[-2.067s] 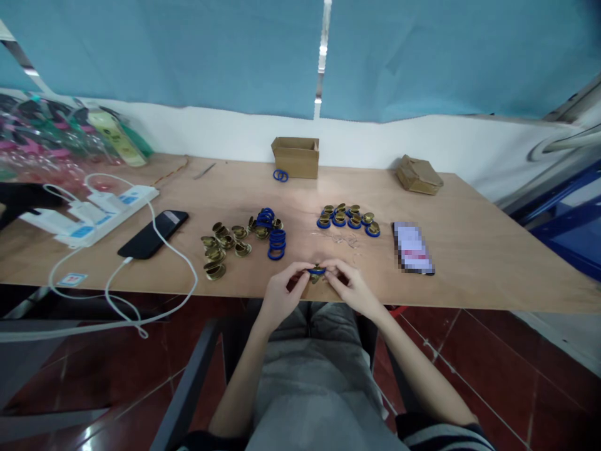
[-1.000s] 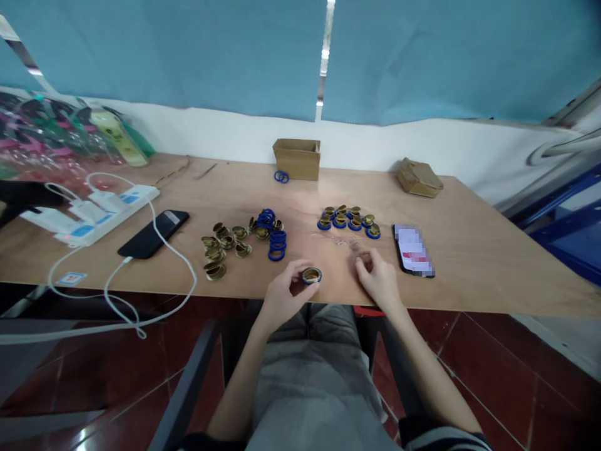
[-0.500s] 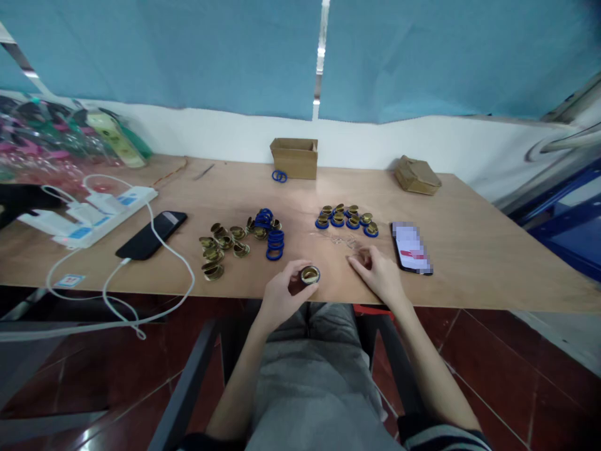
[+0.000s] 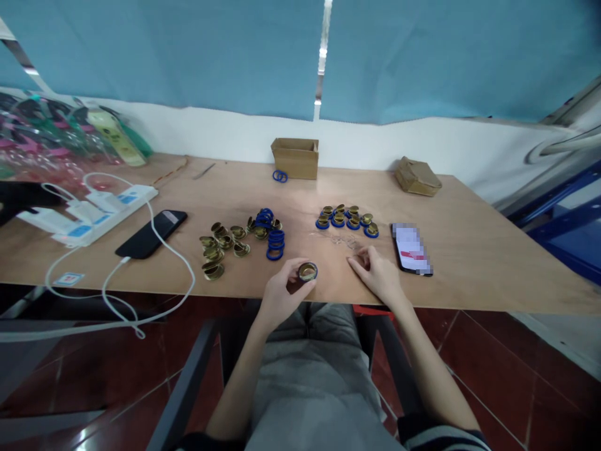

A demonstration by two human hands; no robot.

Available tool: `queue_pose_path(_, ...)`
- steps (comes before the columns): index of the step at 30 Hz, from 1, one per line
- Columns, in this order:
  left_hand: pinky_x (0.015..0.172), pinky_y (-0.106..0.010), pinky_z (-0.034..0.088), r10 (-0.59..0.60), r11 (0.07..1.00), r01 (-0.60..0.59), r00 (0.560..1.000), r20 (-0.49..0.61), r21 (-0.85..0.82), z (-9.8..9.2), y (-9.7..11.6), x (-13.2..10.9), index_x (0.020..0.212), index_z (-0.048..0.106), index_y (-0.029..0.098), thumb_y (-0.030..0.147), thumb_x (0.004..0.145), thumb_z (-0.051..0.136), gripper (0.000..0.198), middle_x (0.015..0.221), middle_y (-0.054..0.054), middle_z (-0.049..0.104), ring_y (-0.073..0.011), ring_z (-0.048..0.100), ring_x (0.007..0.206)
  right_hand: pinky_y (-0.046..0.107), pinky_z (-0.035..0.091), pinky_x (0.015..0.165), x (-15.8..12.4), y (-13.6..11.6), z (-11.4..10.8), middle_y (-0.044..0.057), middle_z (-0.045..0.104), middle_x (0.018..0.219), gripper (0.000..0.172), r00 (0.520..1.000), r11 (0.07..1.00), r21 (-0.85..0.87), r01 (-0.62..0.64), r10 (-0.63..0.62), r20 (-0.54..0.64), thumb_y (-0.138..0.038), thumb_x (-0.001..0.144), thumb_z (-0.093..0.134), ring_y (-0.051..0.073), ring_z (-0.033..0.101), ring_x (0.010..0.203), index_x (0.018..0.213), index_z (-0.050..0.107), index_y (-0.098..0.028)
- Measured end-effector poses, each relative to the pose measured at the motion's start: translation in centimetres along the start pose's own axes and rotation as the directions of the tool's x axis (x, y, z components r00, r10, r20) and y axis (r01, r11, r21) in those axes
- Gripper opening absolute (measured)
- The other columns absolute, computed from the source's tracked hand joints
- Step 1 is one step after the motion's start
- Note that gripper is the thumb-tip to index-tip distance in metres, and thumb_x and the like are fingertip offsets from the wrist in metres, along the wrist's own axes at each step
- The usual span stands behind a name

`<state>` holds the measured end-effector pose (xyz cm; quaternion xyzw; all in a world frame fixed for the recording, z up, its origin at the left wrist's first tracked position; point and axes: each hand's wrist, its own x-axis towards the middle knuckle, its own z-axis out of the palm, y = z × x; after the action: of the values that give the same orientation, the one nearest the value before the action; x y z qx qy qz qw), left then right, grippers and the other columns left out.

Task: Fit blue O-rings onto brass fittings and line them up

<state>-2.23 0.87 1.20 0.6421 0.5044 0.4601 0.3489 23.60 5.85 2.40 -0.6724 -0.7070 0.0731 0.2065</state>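
My left hand is closed around the side of a round gold metal cap with a dark rim, just above the table's front edge. Its thumb and fingers grip opposite sides, and the open top faces up. My right hand rests on the table with fingers curled and thumb near the fingertips. Beside those fingertips lie thin clear rings; whether one is pinched is too small to tell. Gold caps with blue rings stand in rows beyond. To the left are loose gold caps and a stack of blue rings.
An open cardboard box stands at the back, with blue rings before it. A wrapped brown packet lies back right. A lit phone is right of my hand. Left are a dark phone, power strip, cables and bottles.
The cap in my left hand has shifted slightly left and up, with a small turn. My right hand stays in nearly the same place.
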Motion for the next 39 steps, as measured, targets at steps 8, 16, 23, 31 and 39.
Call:
queue_pose_path(8, 0.087, -0.031, 0.057, -0.001, 1.0, 0.0, 1.0, -0.005, -0.017, 0.1, -0.1, 0.0, 0.124, 0.06, 0.025, 0.027, 0.085, 0.071, 0.041, 0.12, -0.004, 0.073, -0.0202, 0.071, 0.102, 0.028, 0.035, 0.058, 0.0, -0.3, -0.3, 0.003, 0.069, 0.077, 0.029, 1.0, 1.0, 0.005, -0.01, 0.01, 0.021, -0.051, 0.09, 0.06, 0.024, 0.067, 0.07, 0.092, 0.056, -0.022)
queue_pose_path(16, 0.088, -0.032, 0.057, -0.005, 1.0, 0.005, 1.0, -0.001, -0.023, 0.0, 0.1, 0.1, 0.124, 0.06, 0.025, 0.027, 0.085, 0.071, 0.041, 0.119, -0.005, 0.073, -0.0194, 0.072, 0.099, 0.028, 0.035, 0.058, -0.1, -0.2, -0.1, 0.003, 0.068, 0.076, 0.029, 1.0, 1.0, 0.017, 0.003, -0.003, -0.003, -0.051, 0.09, 0.06, 0.025, 0.067, 0.069, 0.094, 0.055, -0.022)
queue_pose_path(23, 0.085, -0.03, 0.056, -0.006, 0.999, 0.006, 1.0, -0.002, -0.041, 0.1, -0.1, 0.0, 0.124, 0.06, 0.025, 0.027, 0.085, 0.071, 0.041, 0.118, -0.004, 0.073, -0.0178, 0.072, 0.094, 0.029, 0.035, 0.057, 0.2, 0.6, -0.2, 0.003, 0.067, 0.074, 0.03, 0.996, 0.996, 0.039, 0.08, -0.081, 0.022, -0.051, 0.091, 0.06, 0.023, 0.064, 0.063, 0.093, 0.056, -0.022)
queue_pose_path(31, 0.084, -0.031, 0.056, -0.035, 0.997, 0.035, 0.999, 0.005, -0.074, 0.1, -0.1, 0.0, 0.124, 0.06, 0.025, 0.029, 0.085, 0.071, 0.041, 0.122, -0.005, 0.072, -0.0188, 0.072, 0.096, 0.029, 0.037, 0.057, 0.3, 1.0, -0.2, 0.004, 0.067, 0.074, 0.033, 0.996, 0.994, 0.06, 0.087, -0.089, 0.03, -0.054, 0.091, 0.059, 0.022, 0.064, 0.062, 0.087, 0.054, -0.022)
queue_pose_path(39, 0.082, -0.031, 0.057, -0.03, 0.997, 0.03, 1.0, 0.005, -0.074, 0.0, 0.0, 0.0, 0.123, 0.06, 0.025, 0.03, 0.085, 0.071, 0.04, 0.118, -0.005, 0.074, -0.019, 0.073, 0.093, 0.03, 0.039, 0.057, 0.0, 1.1, -0.2, 0.006, 0.067, 0.072, 0.041, 0.997, 0.995, 0.059, 0.076, -0.075, -0.022, -0.063, 0.091, 0.057, 0.025, 0.065, 0.064, 0.092, 0.055, -0.021)
